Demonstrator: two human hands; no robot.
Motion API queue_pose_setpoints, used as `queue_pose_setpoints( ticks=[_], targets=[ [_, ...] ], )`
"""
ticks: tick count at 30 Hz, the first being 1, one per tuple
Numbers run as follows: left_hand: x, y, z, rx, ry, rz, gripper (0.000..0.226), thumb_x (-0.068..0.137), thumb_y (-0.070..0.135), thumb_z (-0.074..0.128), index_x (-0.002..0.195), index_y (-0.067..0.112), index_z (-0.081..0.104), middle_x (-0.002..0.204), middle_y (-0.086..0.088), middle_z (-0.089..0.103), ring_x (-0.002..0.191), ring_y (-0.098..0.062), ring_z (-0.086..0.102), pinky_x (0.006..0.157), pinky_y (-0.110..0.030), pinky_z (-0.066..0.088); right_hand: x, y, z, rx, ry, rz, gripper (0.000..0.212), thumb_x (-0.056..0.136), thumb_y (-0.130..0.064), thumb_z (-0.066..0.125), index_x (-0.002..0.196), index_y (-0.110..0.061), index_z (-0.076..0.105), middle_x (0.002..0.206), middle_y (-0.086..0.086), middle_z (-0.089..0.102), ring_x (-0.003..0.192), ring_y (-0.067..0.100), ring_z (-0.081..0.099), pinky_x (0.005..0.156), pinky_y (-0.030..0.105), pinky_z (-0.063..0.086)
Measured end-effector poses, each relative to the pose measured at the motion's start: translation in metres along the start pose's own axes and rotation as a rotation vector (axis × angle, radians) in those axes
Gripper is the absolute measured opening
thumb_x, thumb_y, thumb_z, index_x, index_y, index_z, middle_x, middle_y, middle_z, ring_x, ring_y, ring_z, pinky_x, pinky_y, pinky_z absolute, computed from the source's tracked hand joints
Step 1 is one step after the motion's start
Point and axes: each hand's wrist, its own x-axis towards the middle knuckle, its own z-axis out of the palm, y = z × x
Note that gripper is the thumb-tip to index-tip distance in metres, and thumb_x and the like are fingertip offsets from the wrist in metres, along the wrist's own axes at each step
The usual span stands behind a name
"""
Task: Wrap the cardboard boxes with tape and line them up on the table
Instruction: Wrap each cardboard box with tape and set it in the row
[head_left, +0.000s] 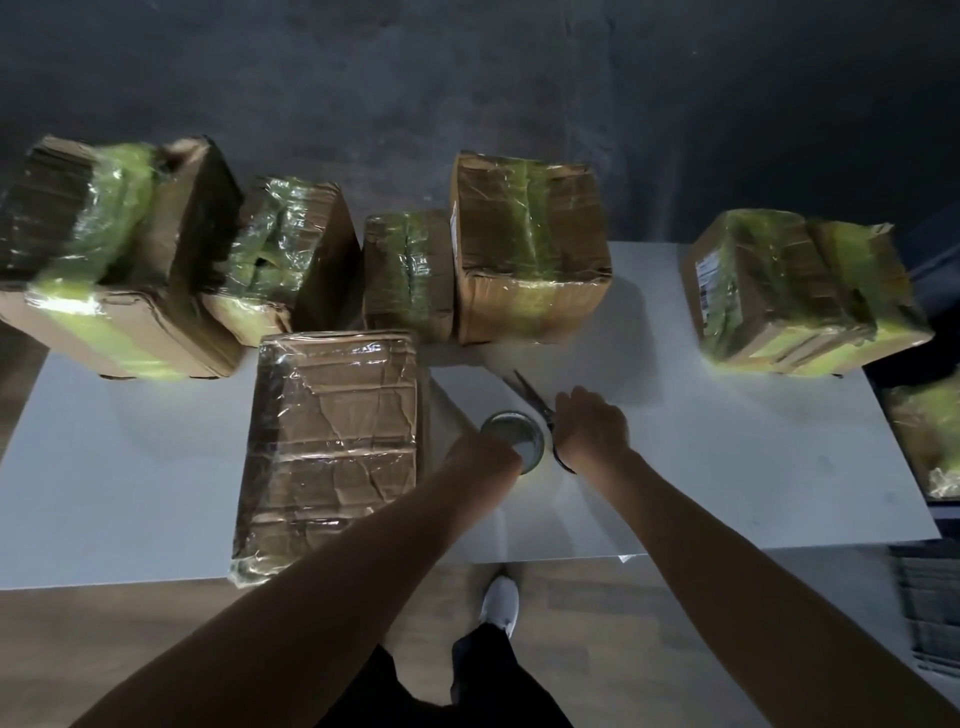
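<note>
A flat cardboard box (332, 441) wrapped in clear tape lies on the white table (727, 467), its near end over the front edge. To its right stands a tape roll (517, 434); my left hand (483, 457) grips its left side. My right hand (592, 426) holds the handles of a pair of scissors (530, 392) whose blades point away to the upper left on the table. Along the back stand several taped boxes with greenish tape: a big one (114, 260) at far left, two smaller ones (291, 260) (408, 275), a tall one (530, 249), and one (800, 291) at right.
Another wrapped box (930, 441) shows at the right edge beside the table. A dark wall runs behind the table. Below the front edge are a wooden floor and my white shoe (501, 603). Stacked dark material (930, 597) sits at the lower right.
</note>
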Motion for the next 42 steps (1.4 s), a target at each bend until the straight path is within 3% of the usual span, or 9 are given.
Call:
queue_pose_setpoints(
  ticks=[9,13,17,21,24,27,33,36,42],
  targets=[
    [-0.078,-0.09,-0.012,-0.314,1.016,-0.149,0.023,0.08,0.006,0.063,0.102,0.009,0.07,0.095,-0.013,0.07,0.09,-0.032,0.065,0.076,-0.04,0.052,-0.001,-0.095,-0.059,1.025,-0.071,-0.101,0.058,0.101,-0.054,0.028,0.134,-0.012,0.05,0.133,0.012,0.056,0.123,0.029,0.051,0.087,0.03,0.037],
    [-0.086,-0.122,0.03,-0.406,0.673,-0.379,0.048,0.098,0.032,0.045,0.143,0.017,0.043,0.154,-0.012,0.035,0.145,-0.034,0.024,0.113,-0.059,0.022,0.001,-0.14,-0.058,1.181,-0.155,-0.13,0.076,0.094,-0.065,0.034,0.149,-0.013,0.031,0.15,0.012,0.04,0.137,0.028,0.038,0.109,0.036,0.031],
    [-0.081,-0.124,0.058,-0.415,0.566,-0.395,0.064,0.096,0.051,0.004,0.155,0.025,0.011,0.163,-0.004,0.002,0.15,-0.027,-0.006,0.117,-0.056,0.002,-0.009,-0.16,-0.039,1.127,-0.141,-0.049,0.065,0.096,-0.064,0.027,0.146,-0.022,0.035,0.139,0.015,0.052,0.126,0.033,0.05,0.1,0.038,0.038],
    [-0.073,-0.123,0.064,-0.422,0.546,-0.407,0.058,0.101,0.046,0.014,0.155,0.026,0.006,0.163,-0.004,-0.005,0.149,-0.026,-0.013,0.118,-0.054,-0.003,-0.021,-0.164,-0.029,0.905,-0.074,-0.006,0.071,0.098,-0.06,0.018,0.112,-0.008,0.063,0.108,0.018,0.066,0.101,0.033,0.062,0.087,0.04,0.048],
    [-0.077,-0.129,0.057,-0.513,0.645,-0.386,0.053,0.101,0.04,0.033,0.152,0.024,0.027,0.162,-0.006,0.014,0.149,-0.03,0.007,0.116,-0.054,0.01,-0.022,-0.155,-0.033,0.856,-0.193,0.01,0.076,0.095,-0.067,0.021,0.083,-0.005,0.064,0.081,0.012,0.064,0.077,0.027,0.062,0.063,0.03,0.041],
    [-0.09,-0.152,0.049,-0.686,0.81,-0.65,0.047,0.096,0.029,0.049,0.14,0.015,0.044,0.15,-0.016,0.037,0.135,-0.038,0.033,0.105,-0.054,0.033,-0.013,-0.145,-0.042,0.991,-0.254,0.051,0.074,0.092,-0.065,0.039,0.132,-0.005,0.053,0.125,0.012,0.06,0.114,0.027,0.057,0.086,0.029,0.038],
    [-0.114,-0.181,0.03,-1.912,0.499,-0.754,0.06,0.095,0.056,0.043,0.107,0.0,0.062,0.113,-0.033,0.061,0.083,-0.035,0.062,0.083,-0.045,0.048,-0.014,-0.148,-0.075,1.302,-0.364,0.059,0.057,0.089,-0.059,0.052,0.104,-0.004,0.059,0.108,0.015,0.062,0.103,0.027,0.059,0.102,0.045,0.043],
    [-0.136,-0.19,0.016,-2.014,0.647,-0.698,0.062,0.094,0.063,0.037,0.111,0.01,0.064,0.1,-0.016,0.067,0.087,-0.031,0.064,0.068,-0.037,0.052,-0.015,-0.139,-0.1,1.434,-0.278,0.106,0.071,0.086,-0.067,0.048,0.122,-0.007,0.061,0.122,0.011,0.064,0.113,0.028,0.059,0.103,0.048,0.044],
    [-0.157,-0.201,-0.023,-1.869,0.614,-0.544,0.042,0.089,0.05,0.061,0.098,0.009,0.069,0.093,-0.017,0.062,0.086,-0.032,0.06,0.084,-0.045,0.048,-0.013,-0.14,-0.148,1.398,-0.043,0.02,0.042,0.08,-0.058,0.052,0.08,-0.017,0.06,0.079,0.008,0.055,0.077,0.022,0.056,0.07,0.036,0.04]
  ],
)
